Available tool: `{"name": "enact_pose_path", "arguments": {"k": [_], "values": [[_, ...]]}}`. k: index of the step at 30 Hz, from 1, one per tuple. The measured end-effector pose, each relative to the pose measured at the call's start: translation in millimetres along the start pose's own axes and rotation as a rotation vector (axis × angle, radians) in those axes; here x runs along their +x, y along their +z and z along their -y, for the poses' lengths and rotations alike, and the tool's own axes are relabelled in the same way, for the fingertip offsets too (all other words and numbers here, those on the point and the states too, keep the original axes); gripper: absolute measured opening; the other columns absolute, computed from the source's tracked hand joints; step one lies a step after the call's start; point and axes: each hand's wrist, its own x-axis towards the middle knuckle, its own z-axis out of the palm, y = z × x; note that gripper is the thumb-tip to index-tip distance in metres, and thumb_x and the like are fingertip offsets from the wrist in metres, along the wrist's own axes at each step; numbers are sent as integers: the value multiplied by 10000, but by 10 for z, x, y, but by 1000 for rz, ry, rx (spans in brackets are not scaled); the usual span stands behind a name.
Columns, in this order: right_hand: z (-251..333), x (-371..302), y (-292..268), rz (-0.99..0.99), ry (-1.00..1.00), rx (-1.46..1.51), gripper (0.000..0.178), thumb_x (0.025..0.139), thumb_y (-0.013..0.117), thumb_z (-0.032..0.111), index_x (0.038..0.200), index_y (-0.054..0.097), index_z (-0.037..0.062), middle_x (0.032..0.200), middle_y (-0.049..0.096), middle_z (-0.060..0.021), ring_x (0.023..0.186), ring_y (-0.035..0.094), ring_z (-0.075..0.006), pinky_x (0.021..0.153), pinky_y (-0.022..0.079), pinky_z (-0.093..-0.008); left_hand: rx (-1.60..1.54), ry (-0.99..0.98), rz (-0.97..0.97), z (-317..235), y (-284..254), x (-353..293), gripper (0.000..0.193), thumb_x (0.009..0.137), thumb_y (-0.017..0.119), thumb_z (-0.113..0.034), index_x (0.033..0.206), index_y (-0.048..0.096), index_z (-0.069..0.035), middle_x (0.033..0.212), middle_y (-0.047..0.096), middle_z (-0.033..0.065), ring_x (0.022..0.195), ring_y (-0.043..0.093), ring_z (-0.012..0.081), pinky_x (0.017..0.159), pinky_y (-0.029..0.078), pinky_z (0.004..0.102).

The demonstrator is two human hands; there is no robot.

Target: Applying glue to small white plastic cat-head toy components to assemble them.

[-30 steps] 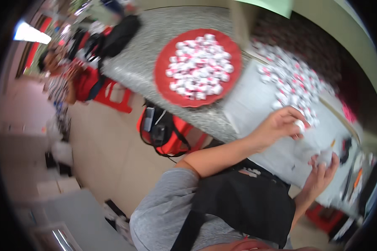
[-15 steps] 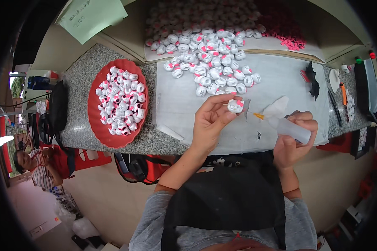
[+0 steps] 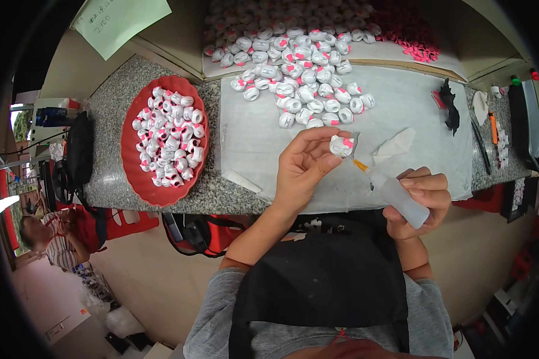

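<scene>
Both bare forearms (image 3: 259,238) rise toward the near edge of the table (image 3: 105,185). The left hand (image 3: 304,167), over the table, pinches with thumb and fingertips. The right hand (image 3: 421,206), over the table's near edge, curls in a rounded grip.

Even light fell across the table (image 3: 218,194), while the compartment (image 3: 176,42) beyond its far edge lay in shadow. A white light (image 3: 6,204) glared past the left edge; fisheye distortion bent lines toward the black rim.
</scene>
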Motion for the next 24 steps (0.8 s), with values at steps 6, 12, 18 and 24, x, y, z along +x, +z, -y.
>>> {"name": "enact_pose_path", "arguments": {"k": [6,12,18,24], "values": [[-21,10,-14,34,-25,83,477,500,747,57,867,442,67,810,464,-80,628,497,-151,543,431,-247,13,2,9,2,-7,-9,331,703,530,23,1014,416,17,1004,482,168,925,490,188,790,421,329],[-18,16,-40,77,-21,68,473,503,742,46,866,440,70,812,461,-80,615,492,-156,535,423,-249,14,3,-11,10,-22,-1,333,704,536,12,1014,415,16,1004,483,167,925,491,191,788,425,341],[-9,8,-69,32,-18,66,463,513,735,43,867,438,74,819,454,-80,600,481,-147,529,423,-251,-13,-19,2,6,-3,-9,337,700,544,4,1012,416,15,999,488,168,912,500,191,780,428,334],[-20,9,-41,51,-37,66,463,513,733,38,868,438,74,821,454,-81,596,478,-148,525,425,-253,0,-41,4,-4,0,-16,335,697,544,16,1006,416,21,1001,488,176,912,500,185,791,413,304]]}}
